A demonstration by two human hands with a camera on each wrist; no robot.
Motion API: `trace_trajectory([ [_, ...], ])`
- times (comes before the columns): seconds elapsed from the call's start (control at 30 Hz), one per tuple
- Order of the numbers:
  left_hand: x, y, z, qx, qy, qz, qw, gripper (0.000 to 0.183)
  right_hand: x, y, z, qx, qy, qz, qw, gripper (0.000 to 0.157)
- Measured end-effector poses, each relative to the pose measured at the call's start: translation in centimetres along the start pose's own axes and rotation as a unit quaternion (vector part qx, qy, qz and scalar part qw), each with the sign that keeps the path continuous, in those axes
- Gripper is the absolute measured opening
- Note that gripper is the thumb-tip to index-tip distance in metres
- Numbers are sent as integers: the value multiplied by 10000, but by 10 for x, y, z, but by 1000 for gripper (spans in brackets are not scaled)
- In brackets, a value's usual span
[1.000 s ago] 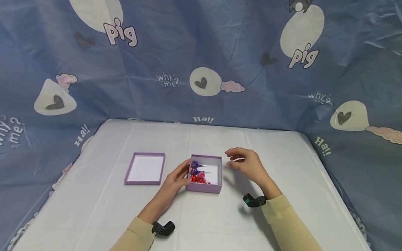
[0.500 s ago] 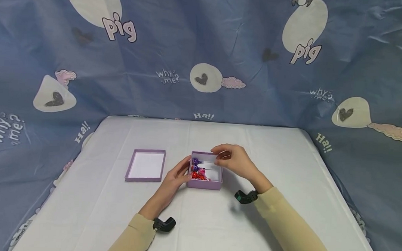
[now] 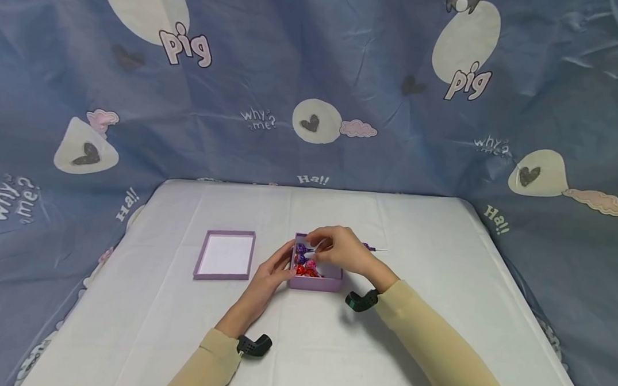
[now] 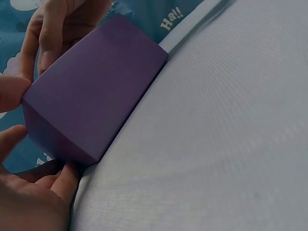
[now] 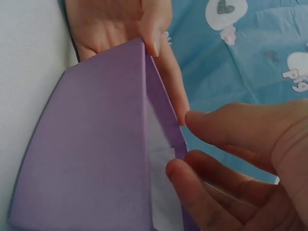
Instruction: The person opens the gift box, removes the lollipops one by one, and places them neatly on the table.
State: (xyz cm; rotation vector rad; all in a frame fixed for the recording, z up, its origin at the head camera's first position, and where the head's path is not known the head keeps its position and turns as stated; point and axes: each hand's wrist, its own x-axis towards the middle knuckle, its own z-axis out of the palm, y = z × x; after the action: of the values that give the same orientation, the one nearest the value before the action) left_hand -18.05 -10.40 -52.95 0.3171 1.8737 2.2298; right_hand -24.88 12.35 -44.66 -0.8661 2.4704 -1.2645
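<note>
My left hand (image 3: pixel 266 274) holds the left side of an open purple box (image 3: pixel 315 283), thumb at the near corner and fingers along the wall. Inside, against that wall, lie purple-wrapped lollipops (image 3: pixel 301 251) and red and pink ones (image 3: pixel 308 269), their white sticks pointing right. Over the box is my right hand (image 3: pixel 344 252), its fingertips reaching down among the sticks. The right wrist view shows its thumb and fingers (image 5: pixel 192 187) bent but apart at the box opening. Only the outer walls of the box (image 4: pixel 96 86) show in the left wrist view.
A shallow purple lid (image 3: pixel 224 255) with a white inside lies left of the box on the white cloth (image 3: pixel 292 348). Beyond my right hand lies another purple lollipop (image 3: pixel 370 247), partly hidden by the hand. A blue printed curtain (image 3: pixel 393 156) stands behind.
My right hand has moved left from beside the box to over its inside. The purple lollipop on the cloth has come into view behind it. The left hand stays at the box.
</note>
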Motion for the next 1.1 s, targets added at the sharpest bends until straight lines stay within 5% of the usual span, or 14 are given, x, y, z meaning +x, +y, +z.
trace_trajectory([
  [0.3, 0, -1, 0, -87, 46, 82, 9999, 71, 9, 5, 11, -184, -407, -96, 9990, 38],
  [1.1, -2, -2, 1, 51, 102, 31, 9999, 71, 20, 9, 23, -1455, -579, -224, 9874, 34],
])
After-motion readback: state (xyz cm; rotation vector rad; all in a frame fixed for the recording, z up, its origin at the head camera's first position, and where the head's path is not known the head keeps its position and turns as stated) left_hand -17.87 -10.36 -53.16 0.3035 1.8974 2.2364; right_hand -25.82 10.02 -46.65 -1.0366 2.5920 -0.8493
